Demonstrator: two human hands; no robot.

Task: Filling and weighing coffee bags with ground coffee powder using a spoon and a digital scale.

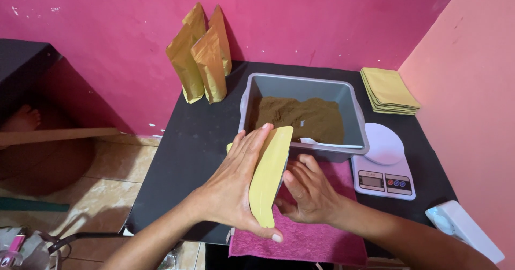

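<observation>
A: Flat golden-yellow paper pouch [270, 176], held edge-on over the near part of the black tabletop [182, 157], just in front of the grey rectangular plastic tub [303, 85].

B: Hands?

A: Both on it. Left hand [236, 187] lies flat along the pouch's left face, thumb wrapped under its lower end. Right hand [310, 189] is at the pouch's right side, fingers curled toward it; whether they pinch it I cannot tell, the pouch hides the contact.

B: Beneath them?

A: Magenta cloth [314, 238] spread on the tabletop's near edge, under the right hand.

B: The tub?

A: Holds brown powder [306, 117], heaped toward the back. A white plastic spoon [314, 141] rests in it by the near wall.

B: Further out?

A: White digital kitchen scale [383, 165] just right of the tub, touching the cloth's far corner. Stack of flat yellow pouches [389, 90] at the far right corner. Three filled gold pouches [201, 55] stand upright against the pink wall [322, 12], left of the tub. A white plastic device [464, 230] sits at the near right edge.
</observation>
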